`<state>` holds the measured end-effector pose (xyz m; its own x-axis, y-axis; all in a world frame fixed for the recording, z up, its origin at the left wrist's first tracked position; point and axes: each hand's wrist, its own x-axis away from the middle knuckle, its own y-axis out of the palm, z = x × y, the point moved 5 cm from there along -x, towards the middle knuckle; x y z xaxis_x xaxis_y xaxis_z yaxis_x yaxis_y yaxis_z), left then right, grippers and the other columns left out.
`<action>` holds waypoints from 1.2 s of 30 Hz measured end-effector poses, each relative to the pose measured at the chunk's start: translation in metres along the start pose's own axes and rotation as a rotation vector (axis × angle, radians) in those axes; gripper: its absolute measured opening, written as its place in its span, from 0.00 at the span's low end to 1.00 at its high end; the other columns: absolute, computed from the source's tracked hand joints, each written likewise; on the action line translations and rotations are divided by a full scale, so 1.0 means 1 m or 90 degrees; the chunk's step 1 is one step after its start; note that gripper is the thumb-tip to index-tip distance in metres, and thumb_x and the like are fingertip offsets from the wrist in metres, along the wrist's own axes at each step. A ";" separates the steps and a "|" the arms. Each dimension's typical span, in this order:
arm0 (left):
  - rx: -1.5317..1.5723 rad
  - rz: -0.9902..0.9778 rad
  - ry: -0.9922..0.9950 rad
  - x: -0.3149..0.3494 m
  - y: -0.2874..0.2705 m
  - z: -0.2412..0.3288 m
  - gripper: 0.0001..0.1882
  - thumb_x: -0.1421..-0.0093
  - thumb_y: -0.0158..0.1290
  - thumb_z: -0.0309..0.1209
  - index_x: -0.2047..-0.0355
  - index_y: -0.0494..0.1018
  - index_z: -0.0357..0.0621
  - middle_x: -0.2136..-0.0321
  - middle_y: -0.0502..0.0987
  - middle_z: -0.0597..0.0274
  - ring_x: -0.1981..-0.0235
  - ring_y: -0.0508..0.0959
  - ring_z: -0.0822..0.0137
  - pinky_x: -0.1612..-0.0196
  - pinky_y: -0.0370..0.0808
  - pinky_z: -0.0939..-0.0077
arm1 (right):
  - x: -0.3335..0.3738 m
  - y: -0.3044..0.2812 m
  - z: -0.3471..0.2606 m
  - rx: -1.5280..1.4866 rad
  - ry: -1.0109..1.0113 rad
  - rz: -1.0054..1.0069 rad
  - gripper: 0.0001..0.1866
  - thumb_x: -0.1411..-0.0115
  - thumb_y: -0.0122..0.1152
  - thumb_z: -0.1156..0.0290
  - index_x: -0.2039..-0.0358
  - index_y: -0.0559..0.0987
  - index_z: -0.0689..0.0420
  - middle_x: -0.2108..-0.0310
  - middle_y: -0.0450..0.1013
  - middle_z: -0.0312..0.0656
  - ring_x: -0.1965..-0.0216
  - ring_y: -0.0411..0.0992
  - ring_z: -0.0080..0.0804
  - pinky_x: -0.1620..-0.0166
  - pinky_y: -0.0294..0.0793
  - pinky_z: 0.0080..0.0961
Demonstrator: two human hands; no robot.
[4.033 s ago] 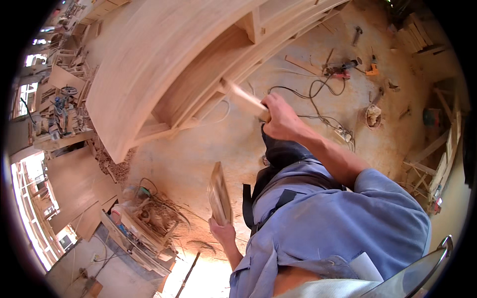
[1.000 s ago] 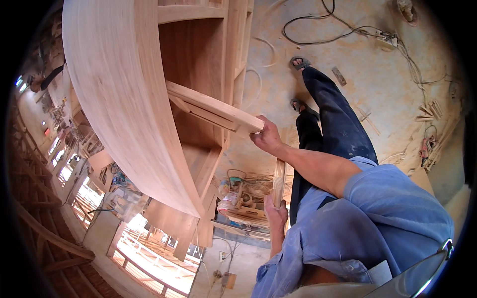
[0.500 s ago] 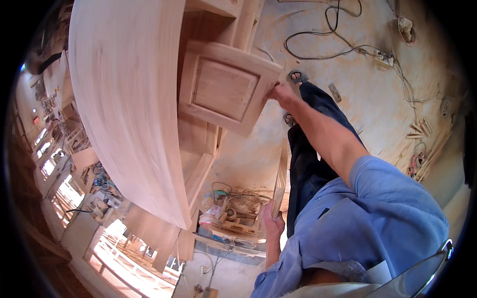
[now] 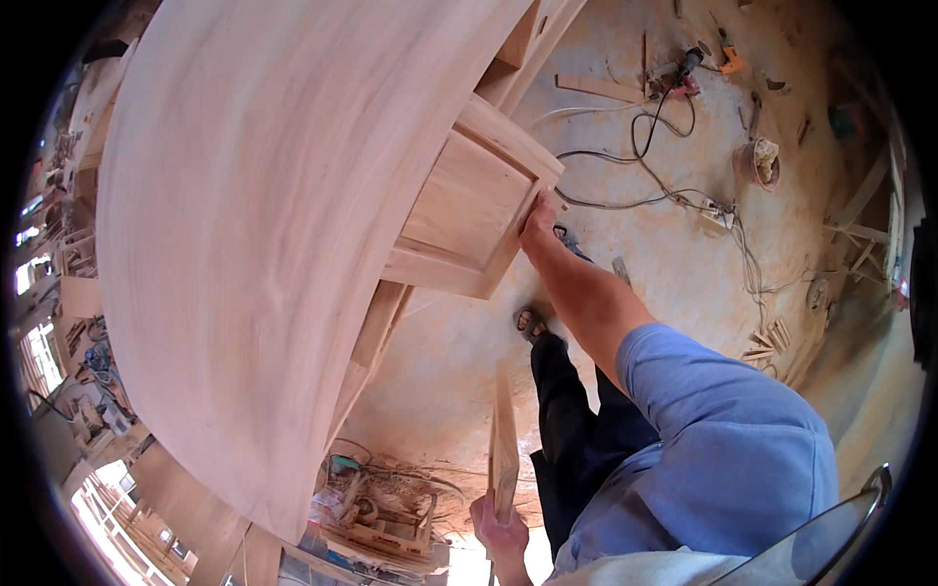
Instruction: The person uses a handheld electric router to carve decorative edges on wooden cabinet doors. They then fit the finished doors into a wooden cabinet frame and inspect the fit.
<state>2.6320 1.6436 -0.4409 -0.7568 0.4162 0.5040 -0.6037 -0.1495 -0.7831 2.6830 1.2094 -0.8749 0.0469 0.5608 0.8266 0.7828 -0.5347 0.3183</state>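
Observation:
A pale wooden cabinet, with its broad smooth panel [image 4: 264, 215] toward me, fills the left and middle. At its open front is a frame-and-panel cabinet door [image 4: 469, 200], tilted, its inner edge hidden behind the broad panel. My right hand [image 4: 538, 217] is closed on the door's outer edge, near a corner. Lower down, my left hand [image 4: 500, 527] grips the near end of a narrow wooden piece [image 4: 504, 449] seen nearly edge-on. That piece points away from me, beside my legs. Whether the door touches the cabinet frame, I cannot tell.
Black cable [image 4: 635, 146] loops over the dusty floor to a power strip [image 4: 718, 215]. An orange drill [image 4: 730, 54] and a bucket [image 4: 760, 164] lie beyond. Wood scraps and shavings [image 4: 391, 518] are heaped at the bottom. Small offcuts [image 4: 770, 337] sit at right.
The door has moved in against the cabinet's front, and its inner part is now behind the broad panel. My view has shifted, showing more of that panel. Both hands keep their holds.

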 end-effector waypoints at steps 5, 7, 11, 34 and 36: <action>-0.021 0.017 -0.005 -0.034 0.011 -0.010 0.27 0.54 0.58 0.23 0.50 0.74 0.27 0.63 0.73 0.41 0.58 0.74 0.40 0.54 0.72 0.50 | -0.010 -0.004 -0.020 0.098 0.101 -0.031 0.32 0.31 0.42 0.40 0.42 0.75 0.52 0.40 0.72 0.42 0.40 0.69 0.39 0.36 0.65 0.43; -0.040 0.004 -0.007 -0.029 -0.010 -0.022 0.27 0.54 0.58 0.23 0.50 0.74 0.26 0.63 0.73 0.41 0.57 0.74 0.40 0.53 0.72 0.49 | 0.026 -0.017 -0.018 0.083 0.148 -0.079 0.33 0.32 0.43 0.38 0.43 0.75 0.53 0.41 0.73 0.43 0.42 0.70 0.40 0.39 0.68 0.47; -0.040 -0.010 -0.044 -0.004 -0.030 -0.038 0.27 0.54 0.57 0.22 0.50 0.73 0.25 0.62 0.72 0.41 0.57 0.73 0.39 0.53 0.72 0.49 | 0.092 -0.049 -0.026 0.160 0.273 -0.113 0.34 0.32 0.42 0.39 0.42 0.74 0.56 0.44 0.74 0.47 0.47 0.73 0.42 0.43 0.72 0.48; -0.095 -0.093 0.062 0.025 0.034 -0.014 0.32 0.55 0.56 0.16 0.45 0.72 0.35 0.55 0.73 0.44 0.51 0.74 0.41 0.46 0.69 0.52 | 0.218 -0.189 -0.067 -0.339 0.825 -0.269 0.29 0.30 0.45 0.46 0.57 0.72 0.66 0.64 0.70 0.49 0.66 0.72 0.43 0.60 0.75 0.44; -0.111 -0.091 0.091 0.029 0.031 -0.016 0.33 0.56 0.57 0.16 0.45 0.72 0.36 0.56 0.73 0.44 0.51 0.74 0.42 0.46 0.69 0.52 | 0.220 -0.194 -0.071 -0.356 0.809 -0.245 0.28 0.30 0.46 0.47 0.58 0.71 0.66 0.65 0.69 0.49 0.67 0.71 0.43 0.61 0.74 0.43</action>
<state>2.5959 1.6656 -0.4566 -0.6166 0.5460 0.5672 -0.6405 0.0711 -0.7646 2.4969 1.3918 -0.7217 -0.9147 -0.0485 0.4013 0.2644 -0.8227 0.5032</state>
